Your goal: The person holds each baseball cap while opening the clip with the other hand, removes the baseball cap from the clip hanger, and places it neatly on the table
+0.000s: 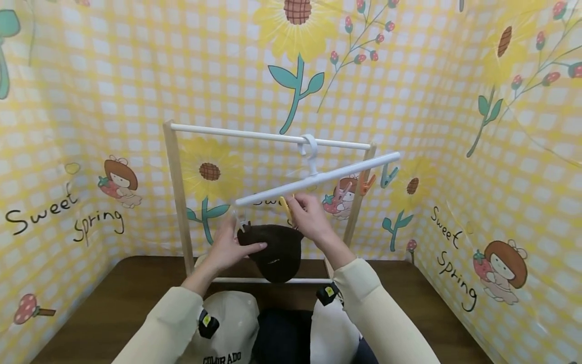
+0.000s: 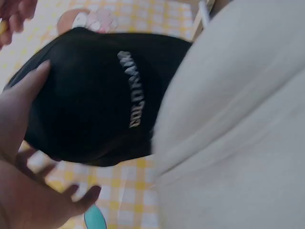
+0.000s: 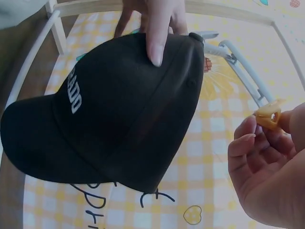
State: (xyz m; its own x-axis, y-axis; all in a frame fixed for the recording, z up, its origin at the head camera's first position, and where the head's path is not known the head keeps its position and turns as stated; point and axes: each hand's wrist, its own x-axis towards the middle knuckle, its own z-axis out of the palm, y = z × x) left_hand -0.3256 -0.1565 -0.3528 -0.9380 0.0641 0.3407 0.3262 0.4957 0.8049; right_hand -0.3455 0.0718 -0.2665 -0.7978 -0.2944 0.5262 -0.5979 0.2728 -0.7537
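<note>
A black cap [image 1: 277, 253] with pale lettering hangs below a white hanger [image 1: 318, 178], which tilts up to the right. My left hand [image 1: 229, 245] grips the cap, its thumb across the crown and other fingers behind. A pale clip [image 1: 244, 225] sits at the cap's upper left edge; whether it bites the cloth I cannot tell. Near the hanger's middle, my right hand [image 1: 309, 215] pinches a yellow clip [image 3: 269, 115] between thumb and fingers. In the right wrist view this hand is apart from the cap [image 3: 124, 109].
The hanger's hook hangs on the white rail [image 1: 245, 134] of a wooden-post rack [image 1: 178, 197]. Pink [image 1: 344, 190], orange [image 1: 366, 183] and teal [image 1: 389, 176] clips dangle from its right end. Below lie a brown tabletop [image 1: 136, 303] and cream cloth [image 1: 234, 313] lettered COLORADO.
</note>
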